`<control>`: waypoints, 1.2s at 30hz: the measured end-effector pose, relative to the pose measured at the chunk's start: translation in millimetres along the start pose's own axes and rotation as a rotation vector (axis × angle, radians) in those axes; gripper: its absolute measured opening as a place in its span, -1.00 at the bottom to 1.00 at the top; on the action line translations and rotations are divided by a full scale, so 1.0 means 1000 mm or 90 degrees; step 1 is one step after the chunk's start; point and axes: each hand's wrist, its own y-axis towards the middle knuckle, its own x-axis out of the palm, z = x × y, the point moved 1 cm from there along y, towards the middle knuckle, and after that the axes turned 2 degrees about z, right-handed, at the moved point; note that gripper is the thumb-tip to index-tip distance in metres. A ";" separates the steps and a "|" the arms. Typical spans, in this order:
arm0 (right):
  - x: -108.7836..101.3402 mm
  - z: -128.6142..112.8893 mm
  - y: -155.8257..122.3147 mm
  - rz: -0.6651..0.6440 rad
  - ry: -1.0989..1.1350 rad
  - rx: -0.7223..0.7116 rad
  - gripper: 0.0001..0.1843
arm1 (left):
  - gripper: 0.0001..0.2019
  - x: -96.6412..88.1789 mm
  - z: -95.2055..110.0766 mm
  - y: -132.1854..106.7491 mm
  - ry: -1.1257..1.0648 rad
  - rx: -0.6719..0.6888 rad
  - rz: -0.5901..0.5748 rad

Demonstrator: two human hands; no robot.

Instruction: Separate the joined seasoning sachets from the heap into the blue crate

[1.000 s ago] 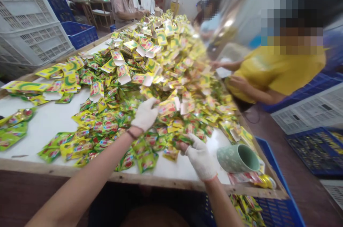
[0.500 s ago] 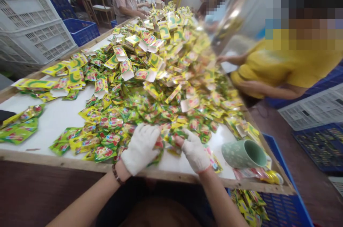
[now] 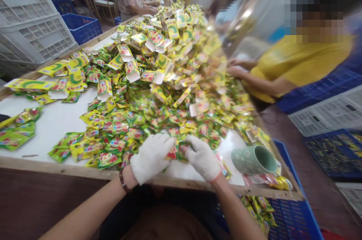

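Note:
My left hand [image 3: 152,157], in a white knitted glove with bare fingertips hard to make out, is closed on one side of a small green packet with red printing [image 3: 173,152]. My right hand [image 3: 202,159], gloved alike, pinches the packet's other side, thumb and fingers together. Both hands are just above the near edge of the white tabletop [image 3: 181,172]. Beyond them spreads a large heap of green and yellow packets [image 3: 147,113]. Open yellow cartons [image 3: 132,71] lie on top of it.
A green cup [image 3: 253,160] lies on its side at the right corner, near a yellow-capped tube [image 3: 283,183]. Below is a blue crate [image 3: 294,213] with packets. White crates [image 3: 34,36] stack at left. A person in a yellow shirt [image 3: 305,62] works at right; others sit farther back.
My hands have come closer together around the packet, the right one moving slightly left. The person in yellow has brought both hands together at the table edge. The view has shifted slightly.

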 end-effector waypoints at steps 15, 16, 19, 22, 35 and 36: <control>0.001 -0.007 -0.009 -0.048 0.094 0.054 -0.83 | -0.43 0.006 0.008 -0.002 0.010 -0.057 0.031; -0.001 -0.005 -0.009 -0.059 0.131 0.077 -0.84 | -0.42 0.006 0.008 -0.002 0.019 -0.055 0.028; -0.003 -0.002 -0.010 -0.005 0.153 0.074 -0.88 | -0.40 0.006 0.009 -0.003 0.013 -0.038 0.030; -0.001 -0.004 -0.011 0.006 0.127 0.032 -0.86 | -0.39 0.007 0.011 -0.004 -0.008 -0.021 0.032; -0.011 -0.006 -0.010 -0.121 0.142 0.028 -0.80 | -0.79 0.014 0.028 0.002 -0.358 -0.147 0.137; -0.012 -0.004 -0.009 -0.092 0.131 -0.006 -0.84 | -0.76 0.016 0.027 0.001 -0.425 -0.184 0.134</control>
